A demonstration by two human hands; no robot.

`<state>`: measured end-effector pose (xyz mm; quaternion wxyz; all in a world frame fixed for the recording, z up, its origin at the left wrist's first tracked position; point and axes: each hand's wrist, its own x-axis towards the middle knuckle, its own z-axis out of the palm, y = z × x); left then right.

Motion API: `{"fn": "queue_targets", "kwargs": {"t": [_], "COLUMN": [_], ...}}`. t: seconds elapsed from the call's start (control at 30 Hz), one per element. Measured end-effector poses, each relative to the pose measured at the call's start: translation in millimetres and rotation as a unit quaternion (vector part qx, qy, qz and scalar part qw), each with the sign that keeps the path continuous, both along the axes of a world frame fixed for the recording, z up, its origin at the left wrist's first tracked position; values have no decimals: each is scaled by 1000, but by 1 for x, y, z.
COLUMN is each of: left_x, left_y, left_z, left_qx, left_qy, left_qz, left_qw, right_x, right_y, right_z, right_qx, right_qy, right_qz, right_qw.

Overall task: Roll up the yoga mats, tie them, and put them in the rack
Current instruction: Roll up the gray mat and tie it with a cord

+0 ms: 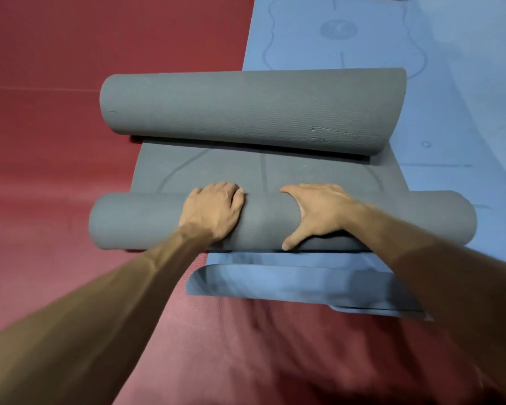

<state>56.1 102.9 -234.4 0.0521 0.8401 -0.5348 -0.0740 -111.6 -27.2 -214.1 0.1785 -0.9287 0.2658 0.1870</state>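
both hands, left hand (212, 210) and right hand (319, 213), lie seemingly open-palmed on the grey mat roll (269, 222).

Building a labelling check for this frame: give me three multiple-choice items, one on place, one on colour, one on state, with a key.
1. Where do both hands rest?
A. on the near roll of the grey mat
B. on the far roll
C. on the red floor

2. What colour is the mat lying flat under and beyond the grey one?
A. green
B. blue
C. yellow

3. What state is the grey mat in?
A. fully flat
B. one finished, tied roll
C. rolled at both ends, a flat strip between

Key: 1 A, the left hand and right hand press on the near roll, not the far roll. 2 B, the blue mat shows at right. 3 C, the flat strip separates the two rolls.
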Motion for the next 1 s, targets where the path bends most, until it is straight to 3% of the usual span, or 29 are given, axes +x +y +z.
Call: {"fn": "queue_targets", "kwargs": {"t": [0.13, 0.27, 0.47, 0.77, 1.0], "left_x": [-6, -14, -25, -59, -89], "left_y": [24, 46, 61, 107, 130], "left_z": [-6, -9, -4, 20, 24], "left_qx": [27, 42, 77, 138, 138], "left_qy": [-48, -39, -44, 25, 70], "left_qz": [-49, -76, -78, -75, -65], "left_qw": [997, 995, 993, 987, 986], "right_x": [7, 16, 12, -21, -37], "right_y": [-5, -3, 8, 55, 66], "right_z": [0, 4, 13, 26, 37], "right_qx": [20, 17, -2, 118, 130], "right_qy": [38, 93, 85, 145, 190], "right_qz": [6, 18, 14, -7, 13], "right_qw": [999, 995, 996, 982, 973]}}
